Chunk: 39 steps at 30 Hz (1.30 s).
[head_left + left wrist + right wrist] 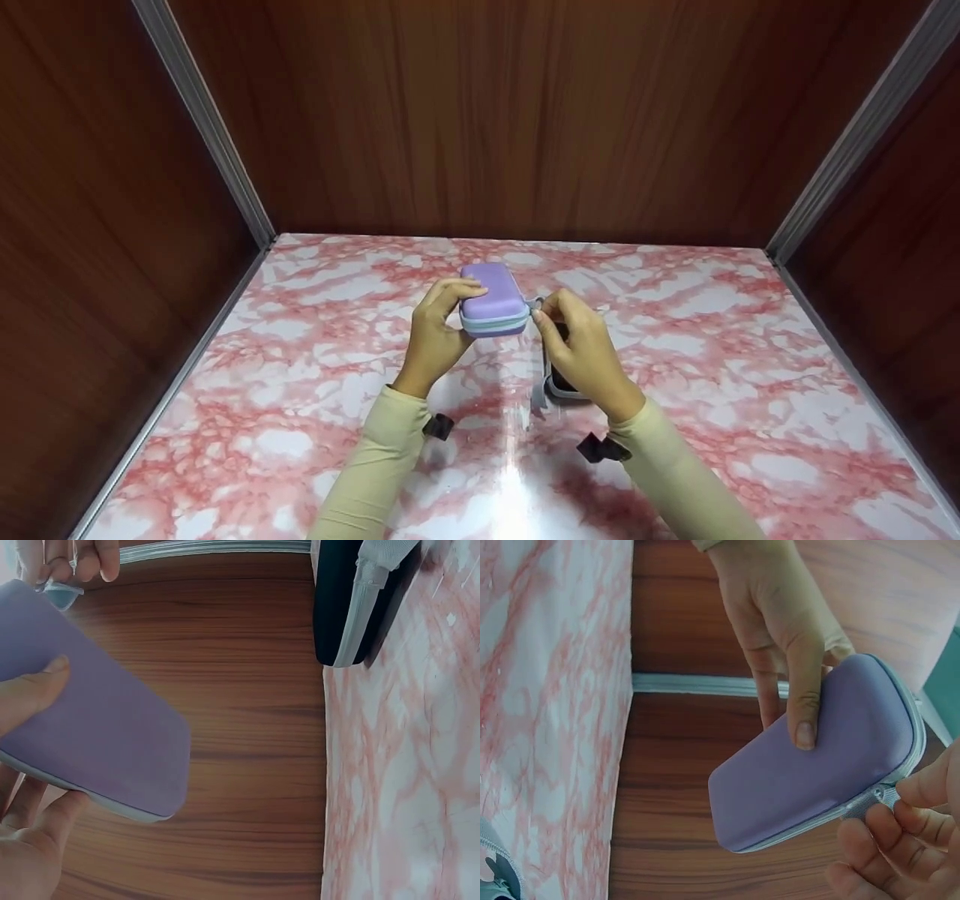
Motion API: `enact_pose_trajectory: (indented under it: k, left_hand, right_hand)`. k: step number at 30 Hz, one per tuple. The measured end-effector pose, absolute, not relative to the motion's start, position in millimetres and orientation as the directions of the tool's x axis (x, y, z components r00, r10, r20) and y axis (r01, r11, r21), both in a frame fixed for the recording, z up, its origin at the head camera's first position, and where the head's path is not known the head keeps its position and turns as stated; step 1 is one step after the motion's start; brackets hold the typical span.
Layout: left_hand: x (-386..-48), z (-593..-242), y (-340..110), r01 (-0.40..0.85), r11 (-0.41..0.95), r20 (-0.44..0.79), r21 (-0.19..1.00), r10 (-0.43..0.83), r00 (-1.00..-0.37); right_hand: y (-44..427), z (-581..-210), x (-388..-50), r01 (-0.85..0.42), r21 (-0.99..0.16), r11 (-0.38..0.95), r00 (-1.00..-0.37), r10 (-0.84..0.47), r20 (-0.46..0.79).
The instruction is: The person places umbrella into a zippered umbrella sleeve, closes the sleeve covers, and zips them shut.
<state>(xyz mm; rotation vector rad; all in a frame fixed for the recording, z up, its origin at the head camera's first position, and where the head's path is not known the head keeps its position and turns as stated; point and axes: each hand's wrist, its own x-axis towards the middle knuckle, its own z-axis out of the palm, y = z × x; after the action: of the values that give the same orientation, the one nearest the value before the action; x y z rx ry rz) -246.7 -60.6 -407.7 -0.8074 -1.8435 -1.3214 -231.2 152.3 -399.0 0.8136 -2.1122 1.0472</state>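
My left hand point(437, 334) grips a purple zip case point(491, 292) by its side and holds it above the table. In the right wrist view, the thumb of that hand lies across the flat purple face of the case. A pale blue zipper band point(493, 325) runs round the case, which looks shut along the visible edges. At the near right corner, my right hand point(590, 349) pinches the zipper pull point(880, 793) between thumb and index finger. A grey tab or strap shows beside those fingers. What the case contains is hidden.
Below my right hand lies a dark object with a grey rim point(568, 392), partly covered by the hand, with a grey strap point(538, 397) beside it. The red-and-white marbled table point(300, 450) is enclosed by brown wood-grain panels point(487, 120) at back and sides.
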Motion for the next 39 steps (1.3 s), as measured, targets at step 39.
enact_pose_trajectory:
  k: [39]
  left_hand:
    - [-253, -433, -59, 0.916, 0.295, 0.892, 0.272, 0.280, -0.355]
  right_hand:
    - [163, -400, -241, -0.177, -0.977, 0.120, -0.927, -0.353, 0.125]
